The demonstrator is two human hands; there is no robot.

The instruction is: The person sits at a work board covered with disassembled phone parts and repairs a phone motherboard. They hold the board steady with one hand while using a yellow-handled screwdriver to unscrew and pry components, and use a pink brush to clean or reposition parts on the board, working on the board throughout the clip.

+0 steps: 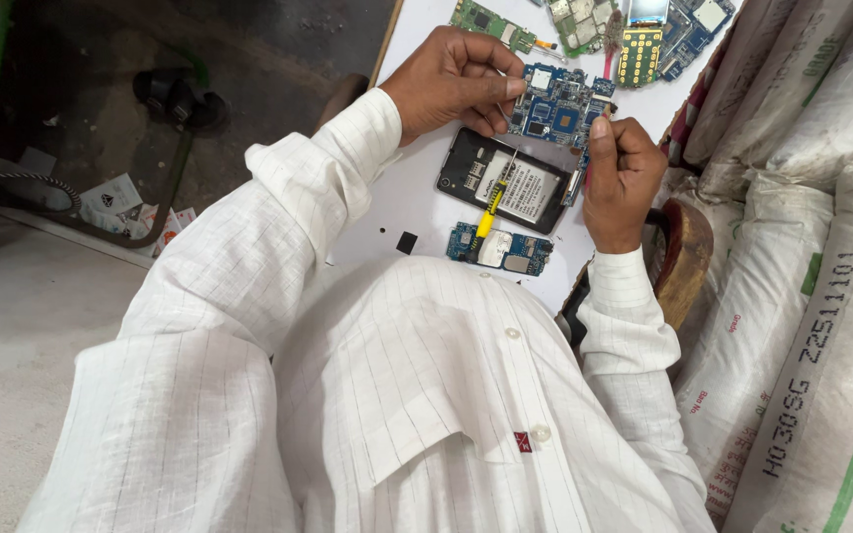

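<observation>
Left hand (456,79) and right hand (622,178) pinch a blue circuit board (557,107) above an opened phone (507,182)

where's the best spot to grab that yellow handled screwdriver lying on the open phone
Grip the yellow handle, the thickest part, at the end nearer the person. It lies slanted across the open phone, its thin metal shaft pointing up toward the blue circuit board that both hands hold. Probably best to come from above, on the near side, pinching the handle across its width; the shaft looks too thin to grip.
</observation>
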